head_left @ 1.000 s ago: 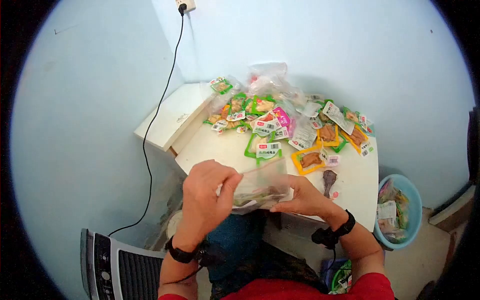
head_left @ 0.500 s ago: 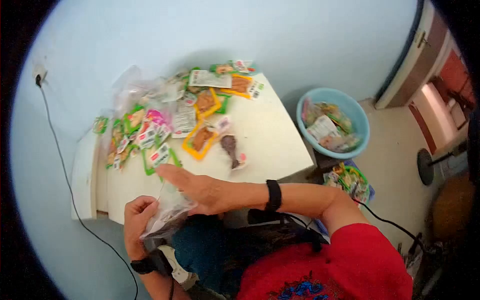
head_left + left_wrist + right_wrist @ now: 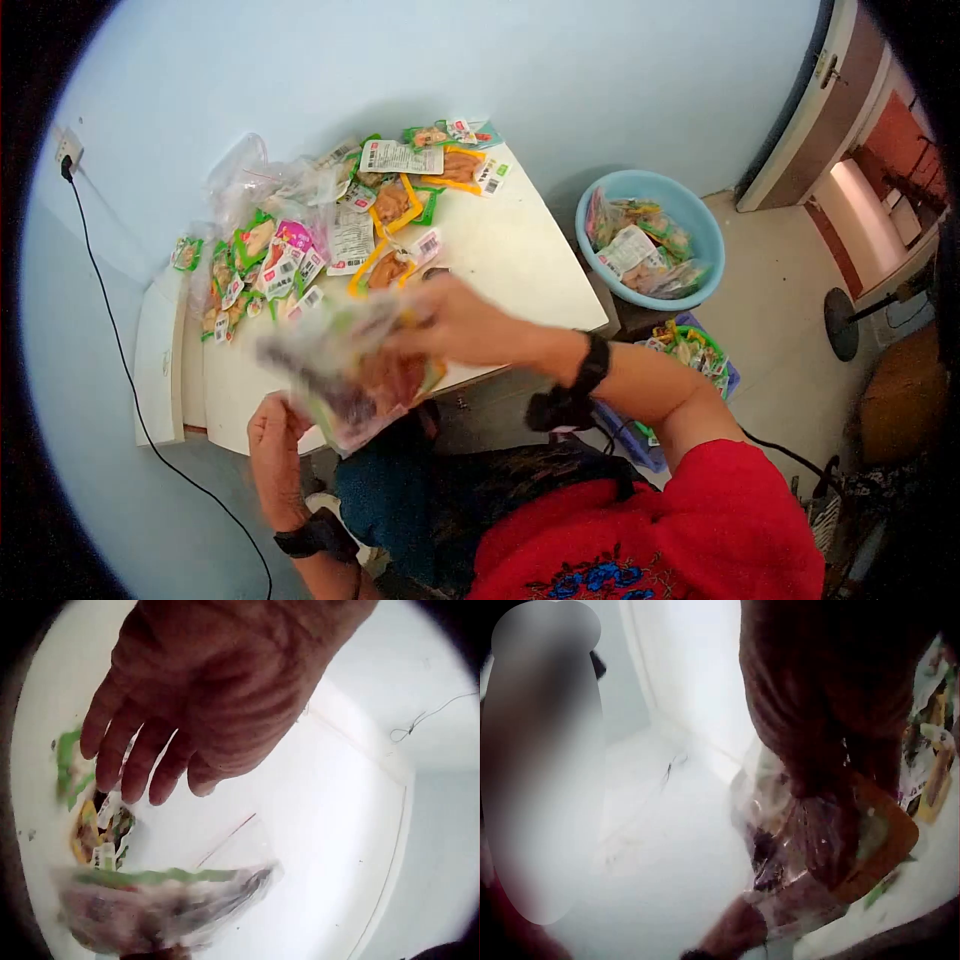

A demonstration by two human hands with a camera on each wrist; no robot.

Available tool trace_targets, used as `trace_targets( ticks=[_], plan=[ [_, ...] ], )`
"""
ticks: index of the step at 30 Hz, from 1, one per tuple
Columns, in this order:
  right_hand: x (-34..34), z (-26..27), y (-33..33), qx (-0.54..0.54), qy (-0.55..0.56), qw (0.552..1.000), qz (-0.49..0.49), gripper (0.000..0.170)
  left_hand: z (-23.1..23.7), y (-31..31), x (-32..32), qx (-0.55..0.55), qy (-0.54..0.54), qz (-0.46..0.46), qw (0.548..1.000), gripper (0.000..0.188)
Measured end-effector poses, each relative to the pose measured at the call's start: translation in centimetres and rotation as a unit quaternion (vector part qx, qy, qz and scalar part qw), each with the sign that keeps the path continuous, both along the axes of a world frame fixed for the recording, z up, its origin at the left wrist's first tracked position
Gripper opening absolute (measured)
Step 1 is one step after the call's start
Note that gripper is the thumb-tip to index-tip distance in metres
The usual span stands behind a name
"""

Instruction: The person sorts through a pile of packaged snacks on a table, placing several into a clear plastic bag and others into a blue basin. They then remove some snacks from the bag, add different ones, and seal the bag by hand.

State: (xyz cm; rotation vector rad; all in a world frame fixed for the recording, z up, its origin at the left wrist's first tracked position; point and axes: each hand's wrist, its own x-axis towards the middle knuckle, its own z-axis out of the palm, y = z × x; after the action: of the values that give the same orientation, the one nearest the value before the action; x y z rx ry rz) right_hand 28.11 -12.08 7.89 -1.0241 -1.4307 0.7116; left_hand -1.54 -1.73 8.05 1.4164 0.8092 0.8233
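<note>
My right hand (image 3: 465, 320) grips a clear plastic bag (image 3: 375, 390) by its upper side, over the table's front edge. Food packets with green and orange edging show through the film; the bag is blurred in the head view. Close to the bag's left side is my left hand (image 3: 275, 435). In the left wrist view that left hand (image 3: 210, 697) has its fingers loosely extended, with nothing in them, and the bag (image 3: 165, 907) is apart from the fingertips. The right wrist view shows the bag (image 3: 780, 855) hanging under my right hand.
A white table (image 3: 520, 250) carries a heap of food packets (image 3: 270, 260), some yellow-edged packets (image 3: 395, 200) and crumpled clear bags (image 3: 260, 180). On the floor to the right are a light-blue tub (image 3: 712, 235) of packets and a purple basket (image 3: 645, 455). A black cable (image 3: 110, 330) hangs at the left.
The head view has swung right, bringing in the floor and doorway. My left hand has let go of the bag, and my right hand has lifted and turned it.
</note>
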Motion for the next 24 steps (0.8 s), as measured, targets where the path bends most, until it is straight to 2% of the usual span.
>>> trace_targets(
  ticks=[1,2,3,4,5,6,7,9,11,13,16,18,20,22,24],
  plan=[
    [1.8,0.5,-1.1,-0.027,0.062,0.998,-0.014,0.026,0.2,-0.5,1.0,0.027,0.053,-0.019,0.998,0.037],
    [3.8,1.2,-2.9,-0.161,0.130,0.978,-0.033,0.027,-0.3,-1.0,2.0,0.036,0.060,-0.021,0.997,0.037],
    [5.2,2.3,-4.4,-0.199,0.249,0.946,-0.054,0.024,-0.9,-1.5,3.1,0.045,0.068,-0.024,0.996,0.037],
    [7.0,2.2,-5.7,-0.149,0.331,0.931,-0.032,0.024,-1.3,-2.2,4.3,0.053,0.075,-0.026,0.995,0.037],
    [9.7,0.1,-6.2,-0.109,0.362,0.925,-0.027,0.025,-1.3,-3.0,5.7,0.070,0.105,-0.016,0.992,0.035],
    [11.1,1.4,-8.1,-0.085,0.353,0.931,-0.028,0.028,-1.9,-3.3,6.8,0.115,0.117,-0.018,0.986,0.033],
    [13.3,-0.7,-9.0,-0.043,0.414,0.904,-0.099,0.028,-3.0,-3.4,7.9,0.160,0.128,-0.019,0.979,0.032],
    [16.7,-2.6,-11.9,-0.065,0.401,0.876,-0.261,0.028,-4.0,-4.0,10.3,0.220,0.135,-0.003,0.966,0.026],
    [21.2,-6.5,-14.9,-0.057,0.442,0.838,-0.316,0.030,-4.6,-4.5,12.4,0.269,0.138,0.001,0.953,0.025],
    [22.2,-7.7,-17.5,-0.053,0.375,0.839,-0.391,0.024,-5.1,-4.5,13.9,0.325,0.147,0.009,0.934,0.022],
    [26.0,-11.0,-19.8,-0.042,0.517,0.719,-0.463,0.024,-6.9,-4.0,15.6,0.361,0.143,0.048,0.920,0.021],
    [30.6,-16.6,-22.6,-0.067,0.383,0.765,-0.513,0.023,-7.3,-4.0,16.0,0.404,0.151,0.060,0.900,0.016],
    [32.1,-17.6,-23.9,-0.105,0.327,0.764,-0.546,0.026,-7.7,-4.0,16.0,0.416,0.150,0.066,0.895,0.014],
    [33.1,-15.5,-24.3,-0.151,0.351,0.727,-0.570,0.034,-7.5,-4.0,15.8,0.398,0.136,0.068,0.905,0.013],
    [36.4,-15.2,-25.1,-0.283,0.146,0.681,-0.659,0.023,-7.0,-4.1,15.8,0.392,0.167,0.068,0.902,0.016]
  ],
)
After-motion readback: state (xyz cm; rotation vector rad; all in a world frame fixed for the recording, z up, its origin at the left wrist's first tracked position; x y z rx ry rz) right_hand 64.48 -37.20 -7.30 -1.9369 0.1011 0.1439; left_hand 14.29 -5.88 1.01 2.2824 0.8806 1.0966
